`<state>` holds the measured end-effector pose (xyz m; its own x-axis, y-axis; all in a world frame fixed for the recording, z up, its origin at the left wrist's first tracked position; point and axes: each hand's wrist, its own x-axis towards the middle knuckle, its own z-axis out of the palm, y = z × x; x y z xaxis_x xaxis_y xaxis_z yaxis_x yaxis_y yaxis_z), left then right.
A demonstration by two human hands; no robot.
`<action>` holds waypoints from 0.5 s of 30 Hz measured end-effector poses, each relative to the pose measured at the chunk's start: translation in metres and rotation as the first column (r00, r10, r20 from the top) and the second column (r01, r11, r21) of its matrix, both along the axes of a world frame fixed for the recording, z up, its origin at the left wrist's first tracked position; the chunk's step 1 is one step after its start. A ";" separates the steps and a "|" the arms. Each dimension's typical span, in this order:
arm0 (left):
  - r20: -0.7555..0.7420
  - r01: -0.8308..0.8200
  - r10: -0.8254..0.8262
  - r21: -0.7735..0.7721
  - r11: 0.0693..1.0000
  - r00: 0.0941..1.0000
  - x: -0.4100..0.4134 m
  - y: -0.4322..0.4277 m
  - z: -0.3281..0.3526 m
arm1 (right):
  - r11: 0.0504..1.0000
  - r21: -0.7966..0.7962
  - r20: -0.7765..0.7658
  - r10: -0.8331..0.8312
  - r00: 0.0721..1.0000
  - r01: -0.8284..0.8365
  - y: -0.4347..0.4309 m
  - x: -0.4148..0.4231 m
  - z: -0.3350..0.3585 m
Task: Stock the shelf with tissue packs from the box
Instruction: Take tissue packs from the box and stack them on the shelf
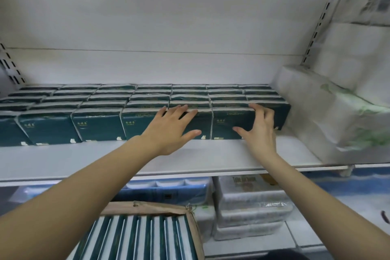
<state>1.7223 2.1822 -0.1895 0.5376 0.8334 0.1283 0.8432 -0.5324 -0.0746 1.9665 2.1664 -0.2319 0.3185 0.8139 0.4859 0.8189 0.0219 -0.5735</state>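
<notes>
Dark teal tissue packs (pixel 97 124) stand in several rows on the white shelf (pixel 105 160). My left hand (pixel 171 131) lies flat with spread, straight fingers against the front of a pack near the middle of the front row. My right hand (pixel 258 127) grips the rightmost front pack (pixel 228 121), fingers curled over its top edge and thumb on its face. The open cardboard box (pixel 190 223) sits below, filled with several upright teal-and-white packs (pixel 139 238).
Large white wrapped paper bundles (pixel 329 112) crowd the shelf's right end. Slotted uprights (pixel 322 14) run up the back wall. Below the shelf lie stacked clear-wrapped packs (pixel 251 204) and a blue-wrapped bundle (pixel 164 191). A bare strip of shelf runs along its front edge.
</notes>
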 end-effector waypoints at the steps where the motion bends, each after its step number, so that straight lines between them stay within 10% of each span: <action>1: -0.002 0.000 0.000 0.002 1.000 1.000 0.000 0.000 0.000 | 1.000 0.004 0.023 -0.004 1.000 0.004 -0.002 -0.001 -0.001; 10: 0.049 0.040 -0.043 0.059 0.997 0.998 -0.018 -0.020 0.005 | 0.996 0.049 0.213 0.066 0.975 -0.078 -0.038 -0.010 0.015; 15: 0.109 0.067 -0.079 0.106 0.992 0.991 -0.060 -0.051 0.010 | 0.976 0.067 0.065 0.205 0.977 -0.209 -0.062 -0.063 0.033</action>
<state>1.6619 2.1312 -0.1792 0.5738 0.7719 0.2736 0.8083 -0.5875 -0.0378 1.9035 2.1049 -0.1993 0.1171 0.8209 0.5590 0.8236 0.2343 -0.5165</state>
